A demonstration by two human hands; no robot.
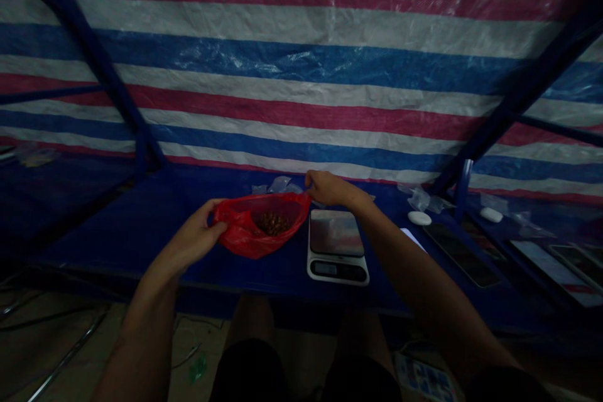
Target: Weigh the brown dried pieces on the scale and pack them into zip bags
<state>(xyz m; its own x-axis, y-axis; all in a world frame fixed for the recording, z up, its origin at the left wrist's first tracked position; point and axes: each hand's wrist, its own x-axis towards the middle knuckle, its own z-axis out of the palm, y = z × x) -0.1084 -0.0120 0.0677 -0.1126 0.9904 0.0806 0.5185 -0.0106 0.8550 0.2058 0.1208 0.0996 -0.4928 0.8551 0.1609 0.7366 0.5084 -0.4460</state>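
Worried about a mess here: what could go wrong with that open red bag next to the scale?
1. The red bag is held open only at its rim by the left hand and right hand; a slipped grip could send the brown pieces rolling over the table.
2. The bag sits beside the scale, so spilled pieces may land on it.
3. In this dim light, stray pieces would be hard to spot.
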